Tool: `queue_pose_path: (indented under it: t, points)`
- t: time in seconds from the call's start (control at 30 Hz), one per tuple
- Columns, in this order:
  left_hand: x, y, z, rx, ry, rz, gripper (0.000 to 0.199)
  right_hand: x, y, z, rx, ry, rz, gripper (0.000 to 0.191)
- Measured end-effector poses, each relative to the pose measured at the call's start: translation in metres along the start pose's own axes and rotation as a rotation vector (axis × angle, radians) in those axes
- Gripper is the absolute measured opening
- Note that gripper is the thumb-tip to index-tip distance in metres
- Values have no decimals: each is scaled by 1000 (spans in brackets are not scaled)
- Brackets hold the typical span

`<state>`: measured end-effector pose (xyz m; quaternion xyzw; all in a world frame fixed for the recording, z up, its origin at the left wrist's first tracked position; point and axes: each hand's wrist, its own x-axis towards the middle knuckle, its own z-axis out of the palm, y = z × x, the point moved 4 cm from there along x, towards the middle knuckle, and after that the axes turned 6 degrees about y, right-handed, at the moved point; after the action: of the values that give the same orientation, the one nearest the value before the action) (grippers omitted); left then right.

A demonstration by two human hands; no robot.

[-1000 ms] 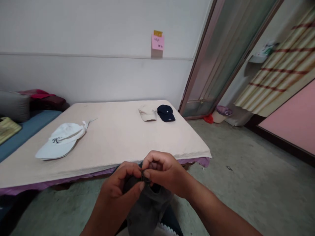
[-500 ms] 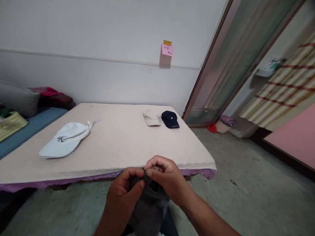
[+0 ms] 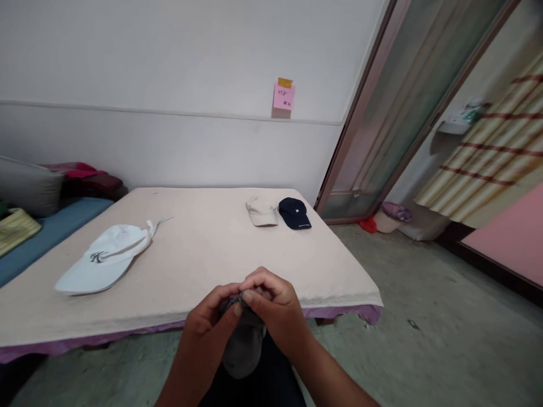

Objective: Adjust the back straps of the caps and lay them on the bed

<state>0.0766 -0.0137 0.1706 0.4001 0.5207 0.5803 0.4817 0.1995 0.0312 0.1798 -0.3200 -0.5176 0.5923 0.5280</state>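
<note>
While a broad, pale-covered bed (image 3: 203, 265) stretches across the middle of the view, a white cap (image 3: 104, 257) lies near its left end, and a navy cap (image 3: 294, 213) sits just beside a beige cap (image 3: 263, 216) toward the far right corner. Closer in, a grey cap (image 3: 241, 356) hangs in front of the bed, above dark clothing (image 3: 265, 381), held by the left hand (image 3: 207, 325) and right hand (image 3: 278, 311) together. It looks light, soft and floppy — unlikely to slip or break — and its edge is probably the best hold, as the body would likely just fold. Fingers and thumbs of both hands pinch that upper edge, the rest drooping below them. Smallest is a dark band (image 3: 241, 299) between the thumbs; its fastening is too hidden to tell.
</note>
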Motion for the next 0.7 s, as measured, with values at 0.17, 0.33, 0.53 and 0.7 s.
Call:
queue_pose_path:
  t: [0.17, 0.33, 0.53, 0.7]
  points:
    - [8, -32, -3, -29, 100, -3, 22, 0, 37, -12, -67, 38, 6, 7]
    - [5, -45, -4, -113, 62, -157, 18, -9, 47, -20, -20, 30, 69, 11]
    - [-4, -45, 2, -257, 42, -218, 14, -23, 54, -22, 245, 38, 191, 10]
    - [-11, -43, 1, -252, 56, -157, 10, -31, 46, -21, 287, -6, 195, 11]
